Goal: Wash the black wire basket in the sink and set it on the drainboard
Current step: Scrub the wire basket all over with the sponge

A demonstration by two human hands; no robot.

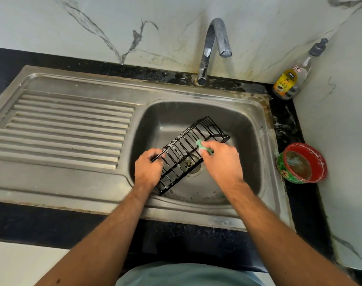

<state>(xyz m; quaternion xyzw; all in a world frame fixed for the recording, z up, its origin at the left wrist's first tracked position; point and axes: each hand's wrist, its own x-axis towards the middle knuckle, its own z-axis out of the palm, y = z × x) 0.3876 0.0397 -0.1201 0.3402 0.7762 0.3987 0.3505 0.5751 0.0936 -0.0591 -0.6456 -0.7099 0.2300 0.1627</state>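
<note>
fingers of the right hand (221, 156) are curled round a green scrub pad (204, 148), pressing it against the upper long side of the black wire basket (186, 153). the left hand (148, 166) pinches the basket's near-left end, thumb and fingers closed on the rim wires there. between the two hands the basket hangs tilted over the middle of the sink (248, 129), its far end pointing toward the bowl's back right corner and its lowest corner close to the bowl's front wall; whether that corner touches the steel is hard to tell from this angle.

suds show pale on the near wires, so the grip is likely slick. a hard scrub stroke from the right hand could twist the basket out of the left pinch and drop it onto the drain (189, 162) directly below. the pad itself is small and mostly hidden in the hand, so it could snag on a wire crossing and pull free.

the tap (214, 48) stands at the back edge, spout over the bowl, no water visible from it; rinsing has yet to come, and soap left on would be carried to the drainboard (68, 120) on the left. at the sink's right edge a red-rimmed bowl (301, 163) sits on the counter, close enough that a wide elbow swing might knock it. a dish gel bottle (285, 82) stands in the back right corner.
</note>
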